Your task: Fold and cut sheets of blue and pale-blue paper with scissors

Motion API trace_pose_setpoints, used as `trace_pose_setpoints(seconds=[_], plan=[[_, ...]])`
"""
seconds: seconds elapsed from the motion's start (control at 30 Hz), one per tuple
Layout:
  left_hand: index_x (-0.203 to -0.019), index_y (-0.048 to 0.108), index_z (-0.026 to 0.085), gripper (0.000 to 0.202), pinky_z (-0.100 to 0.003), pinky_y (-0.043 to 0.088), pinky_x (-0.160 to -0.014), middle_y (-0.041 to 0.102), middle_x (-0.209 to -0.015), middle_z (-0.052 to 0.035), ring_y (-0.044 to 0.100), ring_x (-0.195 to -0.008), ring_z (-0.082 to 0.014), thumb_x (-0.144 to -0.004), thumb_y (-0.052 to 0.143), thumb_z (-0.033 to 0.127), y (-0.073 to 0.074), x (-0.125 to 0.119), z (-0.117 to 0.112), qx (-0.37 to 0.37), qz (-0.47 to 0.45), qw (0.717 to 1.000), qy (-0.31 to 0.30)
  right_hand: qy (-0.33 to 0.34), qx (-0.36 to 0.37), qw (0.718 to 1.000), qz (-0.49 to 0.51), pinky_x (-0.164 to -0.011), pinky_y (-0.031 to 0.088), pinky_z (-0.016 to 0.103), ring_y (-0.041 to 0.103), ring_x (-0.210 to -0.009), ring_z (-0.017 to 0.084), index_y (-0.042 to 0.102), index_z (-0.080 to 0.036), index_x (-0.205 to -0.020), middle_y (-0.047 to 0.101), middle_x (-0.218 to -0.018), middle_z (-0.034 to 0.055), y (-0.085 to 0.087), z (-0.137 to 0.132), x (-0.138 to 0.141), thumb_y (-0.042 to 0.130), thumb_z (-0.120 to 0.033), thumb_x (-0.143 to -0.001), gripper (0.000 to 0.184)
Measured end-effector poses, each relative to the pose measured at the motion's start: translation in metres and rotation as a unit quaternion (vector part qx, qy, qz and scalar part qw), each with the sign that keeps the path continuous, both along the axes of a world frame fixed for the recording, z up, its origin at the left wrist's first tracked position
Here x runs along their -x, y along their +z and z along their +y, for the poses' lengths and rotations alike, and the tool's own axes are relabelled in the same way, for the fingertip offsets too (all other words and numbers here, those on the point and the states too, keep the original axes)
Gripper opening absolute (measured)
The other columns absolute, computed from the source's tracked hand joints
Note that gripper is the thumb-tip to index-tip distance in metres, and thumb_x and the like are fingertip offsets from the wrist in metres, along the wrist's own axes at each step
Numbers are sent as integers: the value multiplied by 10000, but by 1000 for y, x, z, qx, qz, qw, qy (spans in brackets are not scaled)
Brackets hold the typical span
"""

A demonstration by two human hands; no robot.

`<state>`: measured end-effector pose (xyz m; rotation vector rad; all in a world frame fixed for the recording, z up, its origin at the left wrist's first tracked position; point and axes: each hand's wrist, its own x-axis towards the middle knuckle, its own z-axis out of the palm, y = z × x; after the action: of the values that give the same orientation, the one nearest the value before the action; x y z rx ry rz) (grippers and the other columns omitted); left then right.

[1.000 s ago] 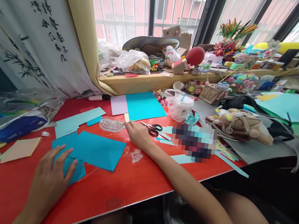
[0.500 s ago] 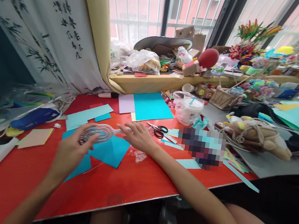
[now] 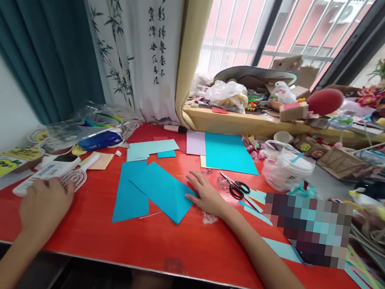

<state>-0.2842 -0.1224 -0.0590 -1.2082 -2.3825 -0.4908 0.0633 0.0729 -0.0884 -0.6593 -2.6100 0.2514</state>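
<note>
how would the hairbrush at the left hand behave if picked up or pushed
The hairbrush is probably light for its size, given its openwork head. It would likely slide rather than roll, since that head looks broad.

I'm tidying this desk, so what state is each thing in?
Left hand: fingers curled at the hairbrush; grip unclear
Hairbrush: head beside the left hand
Right hand: fingers spread at the upper blue sheet
Blue sheets: overlapping, upper one creased
Scissors: lying down; blade opening unclear
White tub: upright, in a clear bag
</note>
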Motion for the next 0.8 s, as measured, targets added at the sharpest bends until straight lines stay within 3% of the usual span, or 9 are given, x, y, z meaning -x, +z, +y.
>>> trace_pose_setpoints(seconds=[0.1, 0.2, 0.3, 0.37, 0.47, 0.53, 0.63, 0.7, 0.8], plan=[[-1185, 369, 46, 512, -581, 412, -777, 361, -1272, -251, 389, -1131, -473, -862, 240, 422, 15, -20, 20, 7, 100, 995, 19, 63, 31, 996, -48, -1045, 265, 387, 267, -1303, 213, 285, -172, -1376, 318, -1417, 107, 6, -7, 2, 380, -472, -876, 591], [-1153, 448, 42, 508, -521, 389, -864, 487, -1173, -236, 442, -1125, -400, -861, 256, 411, 24, -41, 59, 70, 65, 991, -92, 63, 28, 995, -68, -1036, 267, 403, 345, -1255, 224, 412, -175, -1311, 421, -1353, 99, 12, -16, 5, 368, -464, -883, 518], [-1238, 421, 69, 595, -447, 351, -955, 451, -1288, -205, 407, -1206, -331, -844, 287, 493, 13, -63, 98, 209, -143, 938, -237, 57, 10, 996, -68, -977, 329, 406, 424, -1174, 243, 472, -160, -1262, 496, -1266, 111, 16, -26, 6, 412, -469, -863, 508], [-1275, 395, 68, 644, -414, 337, -982, 393, -1353, -194, 359, -1254, -310, -831, 308, 527, -2, -79, 110, 232, -169, 924, -252, 56, 5, 996, -67, -960, 346, 407, 432, -1156, 255, 472, -138, -1261, 506, -1237, 128, 17, -34, 8, 428, -487, -848, 543], [-1332, 276, 1, 712, -455, 261, -1024, 241, -1418, -241, 187, -1325, -337, -839, 304, 514, -18, -100, 104, 221, -170, 931, -237, 65, 23, 995, -69, -1025, 279, 423, 315, -1261, 274, 392, -100, -1323, 406, -1342, 156, 14, -44, 11, 405, -538, -837, 654], [-1357, 238, 38, 723, -422, 284, -1018, 277, -1415, -210, 259, -1307, -309, -837, 302, 536, -18, -108, 97, 201, -200, 923, -262, 78, 45, 993, -79, -1074, 195, 435, 209, -1321, 267, 309, -96, -1369, 298, -1421, 145, 11, -47, 13, 349, -566, -846, 704], [-1344, 277, 78, 716, -374, 321, -994, 348, -1387, -177, 354, -1261, -276, -825, 301, 570, -6, -102, 96, 191, -234, 908, -290, 81, 69, 990, -91, -1096, 143, 446, 174, -1336, 258, 250, -106, -1394, 237, -1450, 122, 7, -49, 15, 294, -577, -858, 715], [-1305, 344, 103, 663, -371, 296, -1002, 380, -1364, -163, 350, -1257, -270, -820, 320, 554, 2, -88, 104, 196, -195, 916, -291, 72, 72, 991, -88, -1092, 159, 455, 194, -1330, 262, 270, -117, -1389, 256, -1443, 118, 7, -49, 15, 302, -582, -854, 709], [-1254, 395, 51, 723, -467, 262, -987, 367, -1343, -236, 309, -1252, -365, -741, 442, 558, 4, -62, 119, 210, -183, 925, -258, 57, 72, 992, -81, -1078, 197, 464, 212, -1322, 274, 320, -133, -1370, 285, -1431, 122, 8, -50, 15, 333, -589, -842, 698]])
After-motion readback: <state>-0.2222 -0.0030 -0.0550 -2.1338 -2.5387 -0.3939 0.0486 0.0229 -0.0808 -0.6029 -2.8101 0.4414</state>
